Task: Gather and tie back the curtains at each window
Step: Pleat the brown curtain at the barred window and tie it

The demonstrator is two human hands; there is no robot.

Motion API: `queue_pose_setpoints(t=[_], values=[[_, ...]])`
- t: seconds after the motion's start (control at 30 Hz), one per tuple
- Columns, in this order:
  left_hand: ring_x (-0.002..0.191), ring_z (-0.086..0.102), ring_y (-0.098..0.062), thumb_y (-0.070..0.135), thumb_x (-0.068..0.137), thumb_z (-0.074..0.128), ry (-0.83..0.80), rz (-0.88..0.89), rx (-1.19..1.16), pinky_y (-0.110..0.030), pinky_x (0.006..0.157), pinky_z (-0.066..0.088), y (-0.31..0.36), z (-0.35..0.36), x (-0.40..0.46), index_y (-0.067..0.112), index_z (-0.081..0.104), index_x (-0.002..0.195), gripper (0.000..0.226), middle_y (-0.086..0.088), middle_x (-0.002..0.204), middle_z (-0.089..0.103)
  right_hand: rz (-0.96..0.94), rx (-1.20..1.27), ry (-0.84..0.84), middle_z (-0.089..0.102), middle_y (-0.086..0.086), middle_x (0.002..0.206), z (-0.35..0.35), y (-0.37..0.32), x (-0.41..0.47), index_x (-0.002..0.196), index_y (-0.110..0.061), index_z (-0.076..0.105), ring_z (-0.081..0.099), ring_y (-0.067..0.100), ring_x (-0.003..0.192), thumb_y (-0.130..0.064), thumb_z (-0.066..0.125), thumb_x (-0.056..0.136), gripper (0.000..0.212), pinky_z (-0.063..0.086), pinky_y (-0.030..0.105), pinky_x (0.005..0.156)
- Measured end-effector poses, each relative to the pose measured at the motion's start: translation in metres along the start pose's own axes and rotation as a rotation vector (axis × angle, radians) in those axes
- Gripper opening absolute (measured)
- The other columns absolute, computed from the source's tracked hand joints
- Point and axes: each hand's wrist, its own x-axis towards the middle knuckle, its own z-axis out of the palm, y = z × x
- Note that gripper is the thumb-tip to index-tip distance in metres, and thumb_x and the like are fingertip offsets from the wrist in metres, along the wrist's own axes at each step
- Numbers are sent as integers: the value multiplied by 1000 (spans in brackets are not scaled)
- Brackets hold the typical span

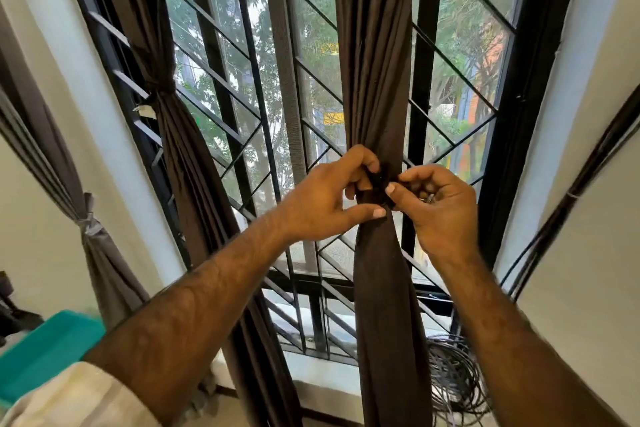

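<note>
1. Done: dark brown pleated fabric curtain (162, 87) at 10 o'clock, and grey curtain (90, 222) at 8 o'clock, tied.
2. In hand: my left hand (325, 198) and right hand (440, 208) pinch a dark tie band (379, 180) around the gathered brown centre curtain (375, 80); I judge the knot unfinished.

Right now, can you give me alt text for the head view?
Both hands, left and right, knot a dark tie around a gathered dark brown curtain at a black-barred window. A second brown curtain left of it is already tied.
</note>
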Motion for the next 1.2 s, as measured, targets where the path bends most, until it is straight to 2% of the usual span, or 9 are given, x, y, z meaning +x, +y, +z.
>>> queue_pose_setpoints(t=[0.07,0.17,0.23,0.37,0.53,0.67,0.8,1.03,1.2], values=[[78,67,-15,42,93,83,97,-24,64,-31,72,57,1,6,-2,15,51,139,62,2,88,68,-6,4,-35,72,-1,80,4,-5,2,98,-8,70,68,8,71,-7,89,83,24,60,27,68],[79,69,-16,34,100,76,192,-104,-33,-38,73,59,-5,7,2,15,66,123,32,2,92,72,12,20,-90,76,1,80,8,-9,2,102,-15,66,76,16,78,-14,91,82,32,63,34,72],[77,68,-17,28,100,74,161,-142,-70,-44,74,58,-13,4,3,15,71,105,14,2,87,72,8,-31,-67,78,-3,83,7,-7,2,103,-18,66,77,15,81,-16,90,83,31,61,33,73],[74,64,-32,32,104,65,55,-205,-103,-53,70,57,-18,2,2,16,64,100,17,-9,82,67,-110,-131,-32,76,-14,84,2,-7,-7,99,-18,73,75,8,83,-17,89,84,22,56,18,73],[75,67,-21,12,104,68,-17,-321,-331,-36,74,60,-18,-6,5,0,65,103,12,-15,85,68,-348,-285,-104,77,-8,96,-3,2,-18,109,-16,81,72,2,87,-17,80,95,14,51,12,81],[83,72,-20,4,96,76,-140,-304,-396,-28,79,61,-16,-19,4,-3,69,102,11,-18,93,75,-105,-89,-254,80,-9,91,-5,4,-10,111,-18,79,78,9,86,-9,78,94,19,60,19,79],[91,74,-30,0,90,82,-219,-197,-304,-38,88,64,-16,-26,6,-2,69,98,15,-16,96,74,8,-88,-437,72,5,89,-7,8,13,106,-13,79,76,24,79,-2,89,81,29,67,36,73],[90,76,-30,-7,84,84,-98,-183,-278,-43,85,65,-27,-13,-1,-1,68,105,27,-16,96,75,-407,-519,-554,56,-8,95,3,21,32,102,-17,74,59,11,76,-20,84,87,19,55,33,69],[86,74,-8,5,86,80,113,-71,83,-31,82,62,-31,7,-10,13,81,112,27,3,99,79,-694,-685,-451,51,8,105,9,37,25,102,-5,61,53,25,79,-14,69,93,15,52,44,69]])
